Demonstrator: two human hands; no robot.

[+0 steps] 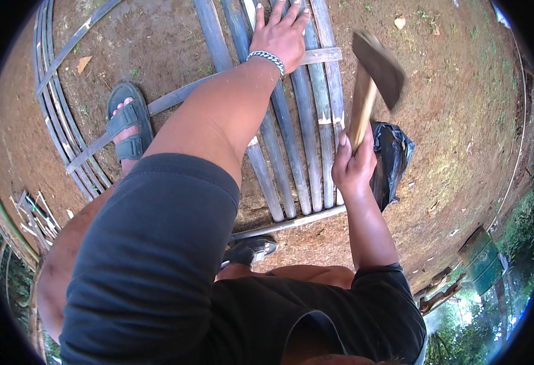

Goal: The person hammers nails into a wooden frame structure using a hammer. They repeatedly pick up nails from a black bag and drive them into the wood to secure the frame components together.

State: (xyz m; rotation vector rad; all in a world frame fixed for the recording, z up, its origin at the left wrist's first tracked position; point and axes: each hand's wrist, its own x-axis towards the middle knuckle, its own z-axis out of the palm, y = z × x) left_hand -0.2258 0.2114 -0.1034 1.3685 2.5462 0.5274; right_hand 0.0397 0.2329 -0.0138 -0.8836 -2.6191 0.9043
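Note:
My left hand (279, 41), with a chain bracelet at the wrist, lies with fingers spread on grey bamboo slats (304, 121) at the top of the view. The slats run lengthwise over a bamboo crosspiece (323, 55), which passes just below that hand. On the right, my right hand (356, 164) is wrapped round the wooden handle of a hatchet (364, 103). Its dark, slightly blurred metal head is raised above the ground, apart from the slats. Near the right hand lies a black plastic bag (392, 159), partly hidden behind it.
A bamboo strip (297, 223) crosses the slats' near ends. More curved slats (60, 115) lie at the left, beside my sandalled foot (129, 121). Cut sticks (36, 219) are heaped at the lower left. Brown soil (455, 128) spreads to the right, with a green panel (483, 260) beyond.

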